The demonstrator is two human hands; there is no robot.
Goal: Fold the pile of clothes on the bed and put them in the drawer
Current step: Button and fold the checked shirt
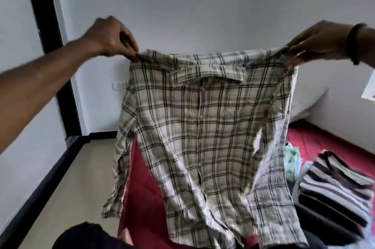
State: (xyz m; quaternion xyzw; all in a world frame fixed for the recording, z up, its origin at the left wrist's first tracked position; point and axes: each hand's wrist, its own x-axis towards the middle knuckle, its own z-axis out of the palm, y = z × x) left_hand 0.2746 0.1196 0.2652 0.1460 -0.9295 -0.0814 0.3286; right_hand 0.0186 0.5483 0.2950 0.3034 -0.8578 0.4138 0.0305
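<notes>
The left hand (110, 38) pinches one shoulder of the plaid shirt (198, 127) with curled fingers (132, 54). The shirt hangs collar-up between both hands, its long axis vertical, above the bed (316, 137). The right hand (318, 43) pinches the other shoulder. Both hands are level, so lowering it flat looks next.

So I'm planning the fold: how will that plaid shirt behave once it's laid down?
Likely floppy: the plaid shirt hangs limp from the left hand and right hand. Probably light, since two fingertip pinches carry it. Its sleeves dangle loose and may bunch.
</notes>
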